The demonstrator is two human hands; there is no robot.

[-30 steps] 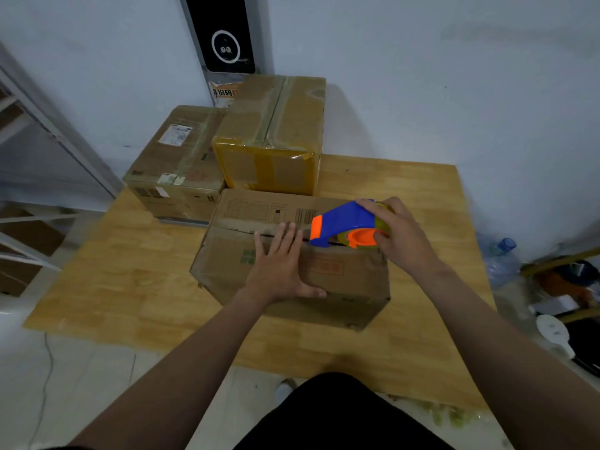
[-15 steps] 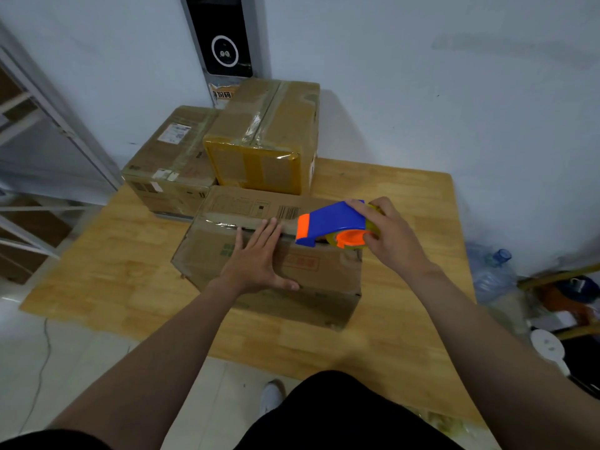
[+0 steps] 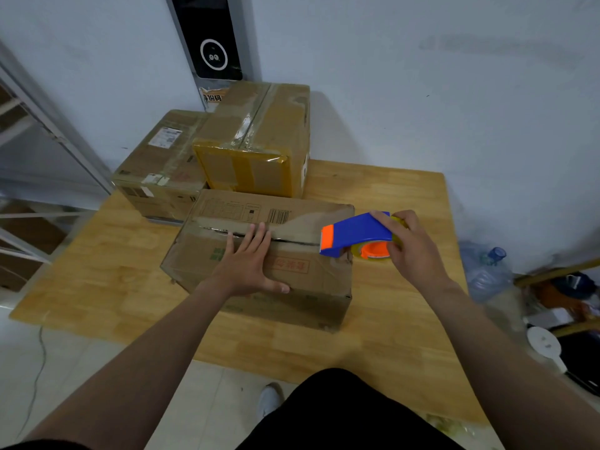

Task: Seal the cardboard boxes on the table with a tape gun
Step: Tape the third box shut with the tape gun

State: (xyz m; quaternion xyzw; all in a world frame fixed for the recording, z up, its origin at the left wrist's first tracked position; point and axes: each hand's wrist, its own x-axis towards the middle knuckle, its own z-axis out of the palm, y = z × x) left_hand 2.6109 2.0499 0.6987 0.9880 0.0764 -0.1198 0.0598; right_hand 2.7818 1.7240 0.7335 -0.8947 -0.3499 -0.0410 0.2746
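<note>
A: How far along is the sealing looking?

B: Partway, I'd judge. The front cardboard box (image 3: 311, 274) is sitting mid-counter (image 3: 389, 319), and its centre seam (image 3: 292, 241) is showing as a dark line between the flaps. I cannot tell whether any fresh tape is lying over it.

A: What are the hands doing?

B: The left hand (image 3: 250, 264) is lying flat on top of the front box, fingers straight and reaching the seam, pressing the near flap down. The right hand (image 3: 412, 251) is wrapping its fingers around the blue tape gun (image 3: 357, 233), holding it at the front box's right edge. The gun's orange tip is sitting at the right end of the seam. The tape roll (image 3: 376, 251) is hanging just off that edge.

A: So a strip is being started there?

B: Started or finished, I cannot say which. The gun is touching, or nearly touching, the corner.

A: And the others?

B: Two are standing behind the front box. The tall box (image 3: 256, 147), directly behind, is wearing yellowish tape on its face and a glossy strip along its top, so it is looking sealed. The labelled box (image 3: 159, 167), behind and to the left, is also looking closed, with tape across its top.

A: What is remaining, then?

B: Probably just this front box's seam.
</note>
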